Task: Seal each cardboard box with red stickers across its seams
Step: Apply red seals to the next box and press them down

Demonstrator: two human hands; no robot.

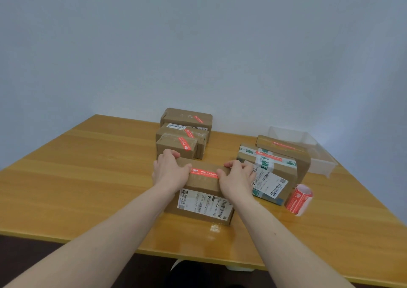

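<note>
A plain pale blue-grey wall backed a wooden table [77, 177] with a glossy orange-tan top, and that was the whole setting I had on my screen.

Working left to right, I noted first a group of 3 cardboard boxes at the far centre of the table: the rear box [187, 118], the middle box [182, 133] and the front box [176, 145], set close together in a row running away from me, each with a red sticker on top.

Nearest the camera, at centre, lay the box in hand [204, 197], with a white shipping label on its near face. A red sticker [203, 173] ran along its top seam. The left hand [170, 170] gripped the box's left end, fingers curled over the far edge and thumb lying by the sticker's left end. The right hand [235, 176] gripped the right end likewise, thumb at the sticker's right end. Both hands were clamped on this box.

To the right stood a taped box [267, 173] with green-and-white tape, a white label and a red sticker across its top. It sat just beside the right hand. Behind it, touching or nearly so, was a taller box [284, 150], also stickered.

Just right of the taped box's near corner lay the sticker roll [299, 198], on its side. At far right, behind the boxes, sat a clear plastic tray [319, 153].
</note>
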